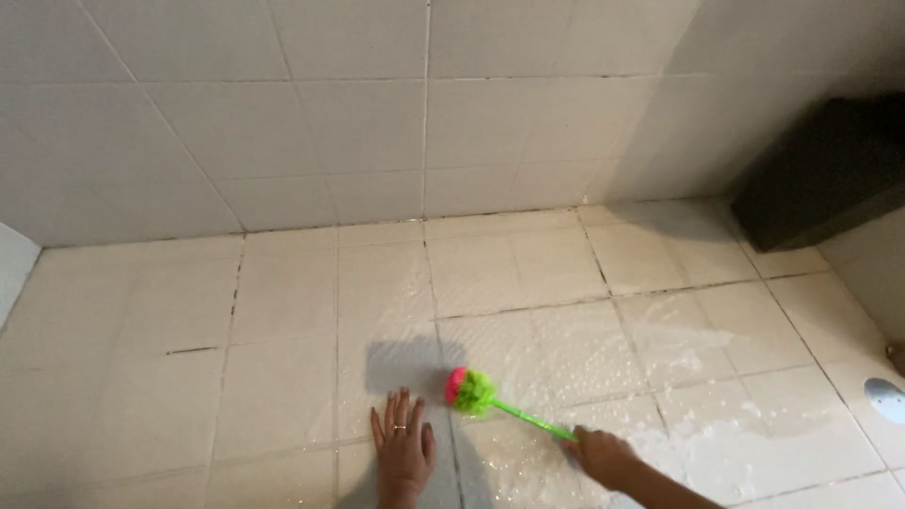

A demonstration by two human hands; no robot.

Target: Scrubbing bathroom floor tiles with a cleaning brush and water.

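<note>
The right hand (600, 454) is closed around the green handle of a scrub brush (471, 390), whose pink and green bristle head rests on the tiled floor (283, 377) just right of the left hand (403, 443). The left hand lies flat and open on the floor, fingers spread, a ring on one finger, holding nothing; it seems to bear the person's weight.

Judging by the sheen, the scrubbing looks well under way but not finished. A wet, foamy patch (660, 358) spreads over the tiles in the middle and to the right of the brush, with suds and water streaks reaching toward the right edge. The tiles to the left of the left hand, and the row along the wall, look dry and matt, so that part appears untouched. Dark grime shows in some grout lines (233, 302) on the left, which also suggests work remaining there.

Around this, a white tiled wall (377, 113) rises at the back. A dark block (820, 179), perhaps a step or ledge, sits in the right corner and covers part of the floor. At the far right edge there is a pale rounded thing (886, 399), cut off by the frame, and what it is cannot be told. Nothing lies between the brush and the dry tiles.
</note>
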